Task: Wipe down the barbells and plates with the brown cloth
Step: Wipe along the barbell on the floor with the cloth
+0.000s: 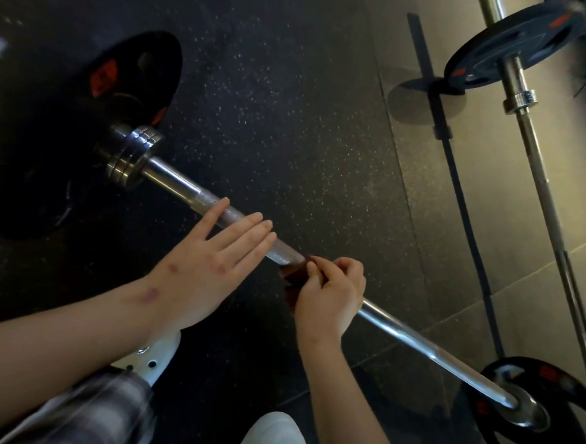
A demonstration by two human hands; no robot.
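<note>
A chrome barbell (414, 342) lies on the dark floor, running from upper left to lower right. A black plate with red marks (121, 84) sits at its left end, another black plate (554, 409) at its right end. My right hand (332, 293) grips the brown cloth (293, 273), folded around the bar near its middle. My left hand (214, 251) is over the knurled part of the bar just left of the cloth, fingers straight and spread.
A second barbell (544, 189) with a black plate (508, 49) leans against the tan wall at the upper right, casting a shadow. My white shoes (271, 436) and plaid trouser leg stand close to the bar at the bottom.
</note>
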